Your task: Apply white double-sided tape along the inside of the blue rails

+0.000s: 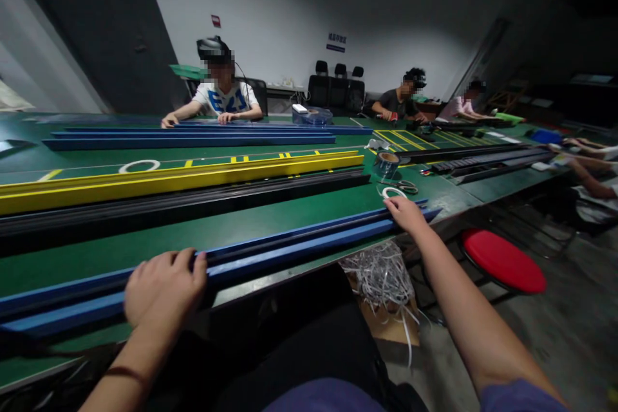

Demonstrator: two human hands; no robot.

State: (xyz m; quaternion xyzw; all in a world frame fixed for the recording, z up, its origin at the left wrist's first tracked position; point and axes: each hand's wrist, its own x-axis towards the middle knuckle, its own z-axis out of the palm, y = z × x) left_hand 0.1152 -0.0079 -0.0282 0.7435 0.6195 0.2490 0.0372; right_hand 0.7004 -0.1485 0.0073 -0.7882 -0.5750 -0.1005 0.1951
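Note:
A long blue channel-shaped strip (290,256) with a dark groove lies along the front edge of the green table. Over its left part my left hand (167,286) is closed, fingers curled across the top. Near its right end my right hand (407,214) grips the strip, fingertips bent over the far edge and partly hidden. Just beyond those fingertips sits a white ring-shaped tape roll (393,192). Scissors (405,187) lie behind it. Farther back is a wide roll of clear tape (387,165).
Black strips (203,206), a yellow strip (193,183) and blue strips (203,140) lie across the table (270,222). Co-workers sit opposite and at right. A box of shredded strips (381,273) and a red stool (503,260) stand below the edge.

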